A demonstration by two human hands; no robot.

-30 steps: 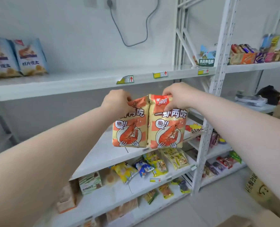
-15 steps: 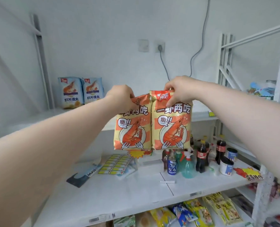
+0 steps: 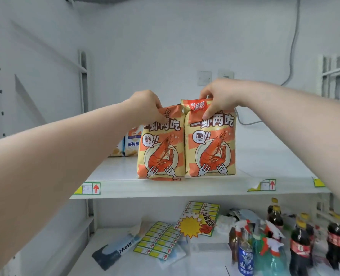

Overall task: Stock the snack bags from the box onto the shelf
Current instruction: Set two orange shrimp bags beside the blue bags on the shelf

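Head view: both bare forearms reach forward and slightly up from the near corners toward the white shelf [image 3: 185, 189]. The left hand [image 3: 145, 105] comes in from the left with the wrist straight, its grip pinched on the top seal of the left snack bag [image 3: 161, 145]; the thumb lies on the bag's near face and the other fingers curl behind the seal. The right hand [image 3: 219, 96] comes in from the right, knuckles up, its grip closed on the red top edge of the right snack bag [image 3: 210, 142], with the thumb pressed down on the printed front. The two orange shrimp-printed bags stand upright and touching side by side, their bottoms at the near edge of the shelf board, just behind the price tag strip [image 3: 89, 188]. Farther back on the same shelf, left of the bags, blue-and-white snack bags [image 3: 130, 143] stand partly hidden by the left arm. On the lower shelf [image 3: 197, 263] lie a mask box [image 3: 115, 251], label sheets [image 3: 159, 243] and dark bottles [image 3: 300, 247].
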